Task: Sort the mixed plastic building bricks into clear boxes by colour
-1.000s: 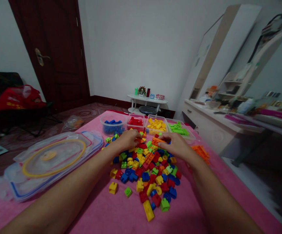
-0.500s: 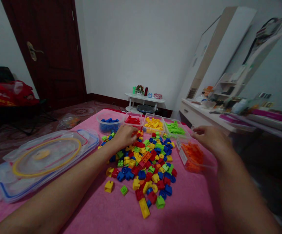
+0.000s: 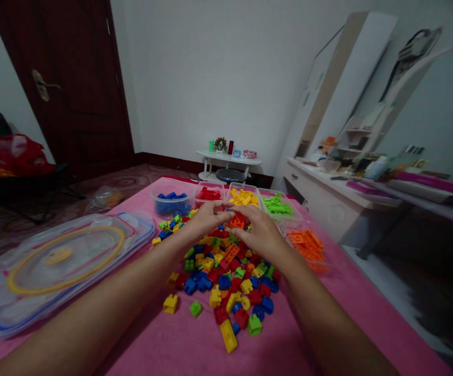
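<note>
Over the far part of a mixed heap of plastic building blocks (image 3: 226,266), my two hands meet. An orange building block (image 3: 237,221) shows between them. My right hand (image 3: 260,230) has its thumb below the block and its fingers above, closed around it. From the other side my left hand (image 3: 206,218) reaches in, its fingers pinched together at the block's left edge, close against the right fingers. Part of the block is hidden by the fingers. The heap mixes red, yellow, blue, green and orange pieces.
Clear tubs hold sorted blocks: blue (image 3: 173,203), red (image 3: 210,194), yellow (image 3: 244,198), green (image 3: 277,204) and orange (image 3: 308,246). Stacked clear lids (image 3: 66,266) lie at left on the pink cloth (image 3: 308,329). A white dresser (image 3: 316,193) stands at right.
My right hand has moved left from beside the orange tub to the heap and joined my left hand at the orange block. My left hand stays over the heap. The view has shifted slightly.
</note>
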The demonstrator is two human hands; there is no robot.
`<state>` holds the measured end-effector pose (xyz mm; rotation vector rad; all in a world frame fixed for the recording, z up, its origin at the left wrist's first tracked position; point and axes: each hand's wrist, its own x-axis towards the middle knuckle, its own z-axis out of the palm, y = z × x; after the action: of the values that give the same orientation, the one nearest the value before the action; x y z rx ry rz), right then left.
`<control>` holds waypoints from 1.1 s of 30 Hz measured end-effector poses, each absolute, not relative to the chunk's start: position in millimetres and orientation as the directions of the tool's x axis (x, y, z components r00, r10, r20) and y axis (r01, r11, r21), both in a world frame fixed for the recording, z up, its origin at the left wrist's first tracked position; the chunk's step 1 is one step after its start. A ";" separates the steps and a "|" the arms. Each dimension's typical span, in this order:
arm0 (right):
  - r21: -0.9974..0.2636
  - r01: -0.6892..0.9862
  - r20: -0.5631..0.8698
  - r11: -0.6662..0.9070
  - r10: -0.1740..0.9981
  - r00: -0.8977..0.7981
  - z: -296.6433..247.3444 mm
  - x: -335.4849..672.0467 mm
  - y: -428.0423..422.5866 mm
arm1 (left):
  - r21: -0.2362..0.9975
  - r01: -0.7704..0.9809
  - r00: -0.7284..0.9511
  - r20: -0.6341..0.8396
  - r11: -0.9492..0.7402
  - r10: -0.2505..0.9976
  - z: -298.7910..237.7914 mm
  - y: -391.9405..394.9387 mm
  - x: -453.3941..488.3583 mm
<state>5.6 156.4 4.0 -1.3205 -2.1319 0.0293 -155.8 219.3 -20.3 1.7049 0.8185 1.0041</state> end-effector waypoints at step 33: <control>-0.537 0.774 0.335 0.336 0.927 -0.170 3.6 16.4 157.9 | 0.753 0.331 0.426 0.418 -0.568 0.802 -26.3 209.6 -148.6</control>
<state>16.4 157.9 3.6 -1.4853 -1.9915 0.3229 -148.6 209.6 -26.3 2.1037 0.9525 1.0592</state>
